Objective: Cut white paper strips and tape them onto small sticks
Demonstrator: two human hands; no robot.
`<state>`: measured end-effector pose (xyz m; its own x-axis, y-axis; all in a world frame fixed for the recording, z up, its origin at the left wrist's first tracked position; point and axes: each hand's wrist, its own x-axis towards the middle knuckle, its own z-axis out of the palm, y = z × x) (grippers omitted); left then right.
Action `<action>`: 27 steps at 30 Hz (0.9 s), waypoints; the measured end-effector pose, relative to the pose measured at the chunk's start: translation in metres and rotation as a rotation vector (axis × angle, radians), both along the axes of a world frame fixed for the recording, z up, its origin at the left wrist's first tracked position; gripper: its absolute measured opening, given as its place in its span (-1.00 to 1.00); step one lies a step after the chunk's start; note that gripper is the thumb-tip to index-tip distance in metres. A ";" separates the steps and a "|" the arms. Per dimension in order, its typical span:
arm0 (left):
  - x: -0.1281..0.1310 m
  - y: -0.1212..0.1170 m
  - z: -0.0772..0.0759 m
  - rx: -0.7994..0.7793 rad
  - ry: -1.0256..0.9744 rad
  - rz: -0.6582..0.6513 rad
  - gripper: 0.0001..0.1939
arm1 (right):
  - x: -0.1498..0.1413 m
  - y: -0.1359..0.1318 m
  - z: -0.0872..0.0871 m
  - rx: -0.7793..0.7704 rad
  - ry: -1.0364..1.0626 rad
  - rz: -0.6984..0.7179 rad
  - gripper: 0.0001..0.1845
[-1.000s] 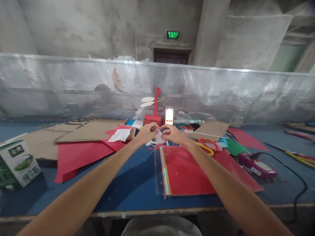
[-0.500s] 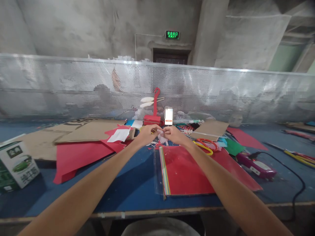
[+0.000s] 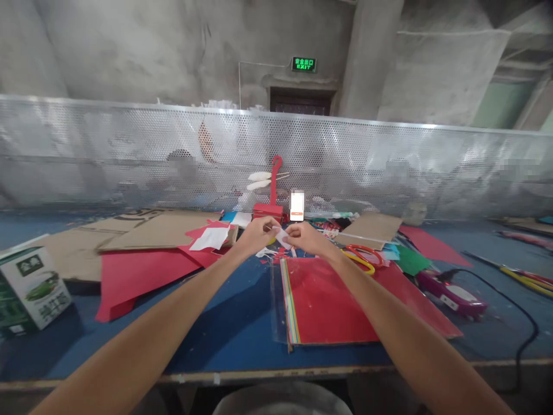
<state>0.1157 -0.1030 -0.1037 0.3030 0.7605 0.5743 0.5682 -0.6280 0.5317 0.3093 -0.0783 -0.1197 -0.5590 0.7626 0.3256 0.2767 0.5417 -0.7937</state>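
Observation:
Between my two hands is a small piece of pale pinkish-white paper, held up over the middle of the table. My left hand pinches its left side with thumb and fingertips. On the other side, my right hand is closed on the paper's right edge. Small white and red scraps lie just below the hands. A pack of coloured paper with a red top sheet lies in front of my right forearm. Orange-and-yellow scissors rest on its upper part.
Cardboard and red sheets lie left, near a milk carton. Behind the hands stand a lit phone and a red paper piece with a tall strip. A purple corded device is right. A perforated metal panel spans the back.
The paper between my hands has turned and now looks flatter and smoother, where it was bunched and hanging lower. Both hands stay in nearly the same place.

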 end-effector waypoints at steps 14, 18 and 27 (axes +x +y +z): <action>-0.005 0.009 -0.008 -0.043 0.158 -0.016 -0.78 | 0.007 -0.001 0.005 0.120 -0.081 -0.055 -0.85; -0.006 0.008 -0.007 -0.048 0.171 -0.040 -0.80 | 0.008 0.000 0.005 0.110 -0.106 -0.064 -0.83; -0.004 0.013 -0.010 -0.278 0.005 -0.121 -0.86 | 0.002 -0.018 0.010 0.532 -0.240 0.041 -0.63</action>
